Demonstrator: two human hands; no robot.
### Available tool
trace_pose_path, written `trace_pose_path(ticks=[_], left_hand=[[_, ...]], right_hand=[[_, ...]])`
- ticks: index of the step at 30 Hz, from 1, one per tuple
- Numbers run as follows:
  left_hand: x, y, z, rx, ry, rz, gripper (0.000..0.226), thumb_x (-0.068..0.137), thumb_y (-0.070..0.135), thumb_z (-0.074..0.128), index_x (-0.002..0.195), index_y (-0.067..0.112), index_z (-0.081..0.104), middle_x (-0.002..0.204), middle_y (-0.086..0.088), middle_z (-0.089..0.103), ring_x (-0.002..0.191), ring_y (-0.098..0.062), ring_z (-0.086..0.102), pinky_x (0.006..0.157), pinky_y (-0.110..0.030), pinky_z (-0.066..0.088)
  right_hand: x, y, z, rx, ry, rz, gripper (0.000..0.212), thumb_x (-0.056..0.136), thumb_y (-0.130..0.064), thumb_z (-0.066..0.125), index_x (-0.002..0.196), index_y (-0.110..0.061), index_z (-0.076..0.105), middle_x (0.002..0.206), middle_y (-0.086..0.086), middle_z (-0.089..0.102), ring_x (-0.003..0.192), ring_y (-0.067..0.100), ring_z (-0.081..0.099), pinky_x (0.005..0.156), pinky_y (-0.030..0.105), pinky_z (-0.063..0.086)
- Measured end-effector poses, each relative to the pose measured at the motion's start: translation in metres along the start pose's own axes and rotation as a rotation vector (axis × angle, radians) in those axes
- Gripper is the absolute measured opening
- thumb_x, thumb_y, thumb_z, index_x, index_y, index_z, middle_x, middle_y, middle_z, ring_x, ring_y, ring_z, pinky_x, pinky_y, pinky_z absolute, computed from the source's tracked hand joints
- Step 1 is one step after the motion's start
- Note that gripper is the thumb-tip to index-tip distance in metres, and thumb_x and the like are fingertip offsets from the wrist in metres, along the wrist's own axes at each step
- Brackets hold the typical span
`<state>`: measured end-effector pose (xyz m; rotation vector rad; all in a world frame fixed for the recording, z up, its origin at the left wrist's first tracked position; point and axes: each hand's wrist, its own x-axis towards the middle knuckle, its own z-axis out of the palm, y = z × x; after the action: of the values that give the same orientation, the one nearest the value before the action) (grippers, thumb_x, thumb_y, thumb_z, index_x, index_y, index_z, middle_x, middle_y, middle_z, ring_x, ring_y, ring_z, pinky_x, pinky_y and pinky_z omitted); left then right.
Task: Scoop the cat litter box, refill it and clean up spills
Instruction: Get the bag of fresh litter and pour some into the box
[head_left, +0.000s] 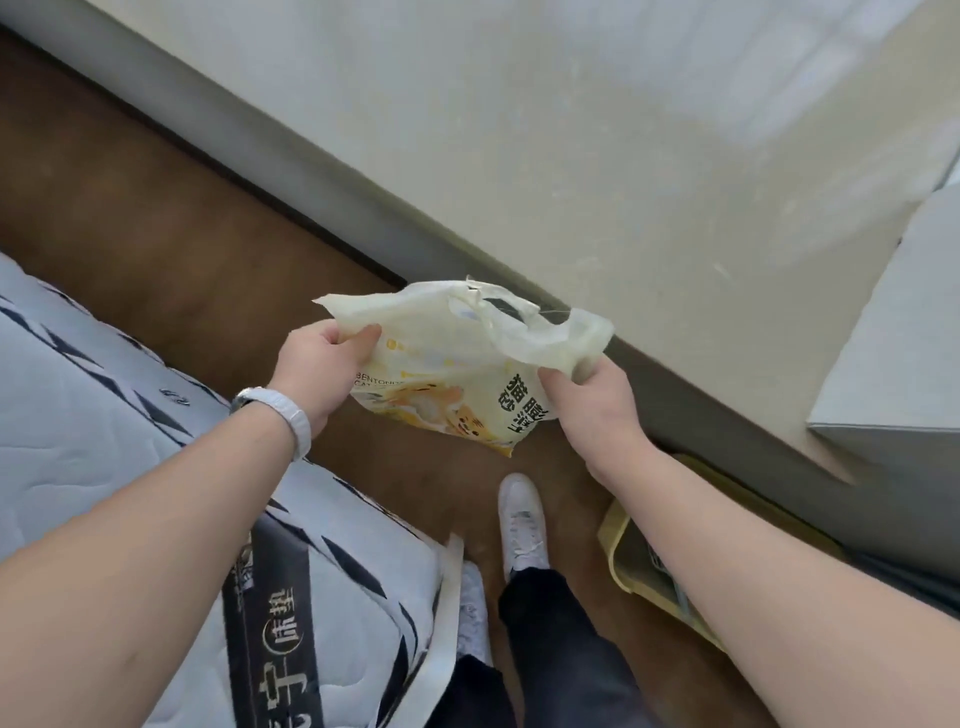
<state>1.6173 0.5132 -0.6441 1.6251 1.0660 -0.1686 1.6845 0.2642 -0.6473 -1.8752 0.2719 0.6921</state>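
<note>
Cat litter bag: held in mid-air over the brown floor, just ahead of the person's feet and near the foot of the wall.

Left hand: its grip is closing on the bag's upper left corner, thumb and curled fingers pinching the film. Right hand: its grip is closing on the upper right edge, fingers bunching the loose plastic. Both are gripping the bag only.

Orientation: the bag is hanging between the two hands with its ragged, torn mouth facing up and away toward the wall. Its lower corner is pointing down at the floor. It is stretching wider from hand to hand than it is hanging deep. It is sagging and looking limp.

Material: thin, pale, crinkled plastic, cream on the inside, printed in yellow with cartoon cats, black Chinese characters and part of the word "BENTONITE".

Surroundings: a white watch is sitting on the left wrist. A quilted grey-white mattress with dark printed bands is lying to the left. A white shoe is standing below the bag. A yellow plastic tray is lying partly hidden under the right forearm. A grey box is standing against the wall at the right.
</note>
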Motion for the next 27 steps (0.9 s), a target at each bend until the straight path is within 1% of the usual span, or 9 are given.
trace_pose_path(ticks=[3, 6, 11, 14, 16, 18, 22, 25, 27], left_hand=[[0.037, -0.029, 0.010, 0.037, -0.001, 0.007, 0.010, 0.092, 0.026, 0.066, 0.082, 0.028, 0.068, 0.090, 0.012, 0.070, 0.082, -0.001, 0.064, 0.062, -0.015, 0.047], [0.072, -0.059, 0.022, 0.065, 0.005, -0.003, 0.009, 0.092, 0.026, 0.067, 0.083, 0.029, 0.069, 0.091, 0.011, 0.071, 0.085, -0.003, 0.065, 0.066, -0.018, 0.047], [0.133, -0.098, 0.044, 0.116, -0.005, 0.000, 0.012, 0.088, 0.034, 0.071, 0.094, 0.024, 0.075, 0.096, 0.006, 0.074, 0.090, -0.010, 0.069, 0.080, -0.027, 0.054], [0.159, -0.114, 0.063, 0.211, 0.004, 0.017, 0.014, 0.087, 0.034, 0.068, 0.084, 0.021, 0.072, 0.085, 0.004, 0.070, 0.074, -0.014, 0.063, 0.067, -0.030, 0.051], [0.171, -0.126, 0.075, 0.298, 0.006, 0.013, 0.023, 0.090, 0.023, 0.063, 0.067, 0.018, 0.060, 0.069, 0.001, 0.058, 0.060, -0.017, 0.047, 0.053, -0.026, 0.038], [0.179, -0.137, 0.087, 0.353, 0.023, 0.007, 0.028, 0.092, 0.013, 0.057, 0.065, 0.021, 0.059, 0.065, 0.000, 0.054, 0.057, -0.017, 0.044, 0.051, -0.025, 0.034], [0.182, -0.136, 0.111, 0.283, 0.065, 0.031, 0.024, 0.093, 0.033, 0.057, 0.084, 0.012, 0.065, 0.075, -0.002, 0.062, 0.062, -0.017, 0.051, 0.054, -0.026, 0.040], [0.182, -0.128, 0.125, 0.286, 0.074, 0.073, 0.021, 0.093, 0.037, 0.054, 0.087, 0.018, 0.062, 0.082, 0.001, 0.062, 0.072, -0.019, 0.054, 0.063, -0.030, 0.042], [0.181, -0.125, 0.127, 0.358, 0.067, 0.105, 0.027, 0.090, 0.039, 0.057, 0.111, 0.023, 0.060, 0.103, 0.004, 0.065, 0.091, -0.019, 0.060, 0.075, -0.031, 0.047]], right_hand=[[0.035, 0.035, 0.023, 0.034, 0.008, 0.020, 0.019, 0.087, -0.024, 0.064, 0.105, -0.024, 0.069, 0.095, -0.012, 0.074, 0.091, 0.002, 0.067, 0.076, 0.025, 0.054], [0.068, 0.071, 0.045, -0.002, -0.004, 0.013, 0.011, 0.087, -0.025, 0.061, 0.093, -0.029, 0.070, 0.091, -0.014, 0.073, 0.089, -0.002, 0.066, 0.076, 0.023, 0.053], [0.122, 0.121, 0.065, -0.060, -0.010, -0.032, 0.018, 0.088, -0.016, 0.058, 0.094, -0.032, 0.064, 0.086, -0.024, 0.066, 0.081, -0.018, 0.057, 0.070, 0.008, 0.044], [0.143, 0.144, 0.068, -0.082, 0.021, -0.042, 0.022, 0.087, -0.016, 0.058, 0.104, -0.028, 0.065, 0.090, -0.020, 0.066, 0.084, -0.010, 0.059, 0.071, 0.013, 0.045], [0.153, 0.159, 0.068, -0.076, 0.032, -0.050, 0.020, 0.087, -0.017, 0.059, 0.103, -0.028, 0.065, 0.090, -0.019, 0.067, 0.085, -0.009, 0.060, 0.073, 0.015, 0.046], [0.160, 0.171, 0.065, -0.108, 0.033, -0.057, 0.014, 0.089, -0.022, 0.061, 0.100, -0.030, 0.064, 0.089, -0.019, 0.067, 0.086, -0.007, 0.061, 0.076, 0.017, 0.047], [0.171, 0.185, 0.056, -0.120, 0.043, -0.047, 0.007, 0.093, -0.025, 0.061, 0.098, -0.030, 0.061, 0.083, -0.024, 0.064, 0.077, -0.016, 0.058, 0.069, 0.004, 0.043], [0.173, 0.188, 0.050, -0.124, 0.055, -0.044, 0.017, 0.092, -0.026, 0.063, 0.109, -0.026, 0.063, 0.093, -0.020, 0.067, 0.083, -0.011, 0.061, 0.074, 0.008, 0.045], [0.169, 0.187, 0.046, -0.102, 0.047, -0.038, 0.021, 0.091, -0.024, 0.063, 0.112, -0.025, 0.060, 0.096, -0.019, 0.066, 0.080, -0.018, 0.059, 0.067, 0.001, 0.043]])
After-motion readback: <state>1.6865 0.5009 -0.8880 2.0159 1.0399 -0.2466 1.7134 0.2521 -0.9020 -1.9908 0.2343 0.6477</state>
